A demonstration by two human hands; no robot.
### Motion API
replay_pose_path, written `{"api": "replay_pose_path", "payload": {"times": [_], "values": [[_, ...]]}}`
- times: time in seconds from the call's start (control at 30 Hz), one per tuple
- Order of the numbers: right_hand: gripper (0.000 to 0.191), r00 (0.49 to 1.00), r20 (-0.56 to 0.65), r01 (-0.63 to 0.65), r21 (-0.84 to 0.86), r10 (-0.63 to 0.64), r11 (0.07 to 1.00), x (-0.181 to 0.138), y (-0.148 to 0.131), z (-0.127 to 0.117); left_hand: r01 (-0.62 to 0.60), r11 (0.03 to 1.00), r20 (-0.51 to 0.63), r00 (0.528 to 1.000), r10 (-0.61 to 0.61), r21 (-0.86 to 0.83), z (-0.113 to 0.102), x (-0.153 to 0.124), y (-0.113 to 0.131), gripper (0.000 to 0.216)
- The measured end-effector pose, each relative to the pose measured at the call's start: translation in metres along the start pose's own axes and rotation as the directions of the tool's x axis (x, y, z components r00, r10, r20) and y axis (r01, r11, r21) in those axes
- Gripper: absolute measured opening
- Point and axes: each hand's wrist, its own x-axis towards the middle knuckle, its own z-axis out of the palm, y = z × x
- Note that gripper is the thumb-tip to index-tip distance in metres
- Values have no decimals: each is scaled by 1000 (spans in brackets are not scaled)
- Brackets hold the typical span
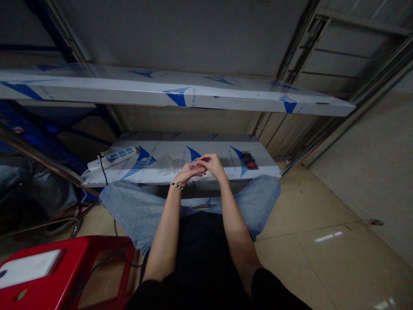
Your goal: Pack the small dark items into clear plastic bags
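My left hand (189,171) is turned partly palm up above the front of the film-covered bench (167,148), its fingers stretched out to the right. A beaded bracelet (176,185) circles that wrist. Over it, my right hand (213,165) is closed, thumb and fingertips pinched together and touching the left fingers. Anything in the pinch is too small to make out. Just left of the hands, what looks like clear plastic (171,164) lies on the bench. A blurred-out dark and red item (250,160) rests to their right.
A white power strip (112,158) sits at the bench's left end, its black cable (103,170) hanging down. An upper shelf (213,95) crosses ahead. A red stool (75,254) at lower left bears a white flat object (30,268). Another person's leg (48,189) shows at left.
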Motion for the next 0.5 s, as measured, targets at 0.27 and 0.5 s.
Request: {"api": "replay_pose_path", "payload": {"times": [0.27,0.5], "values": [[12,998,-6,55,-24,-55,998,2,-6,-1,-20,999,38,999,22,-39,3,-2,4,36],[16,998,12,68,2,-68,998,3,-4,-1,-23,999,35,999,25,-44,5,-4,10,37]]}}
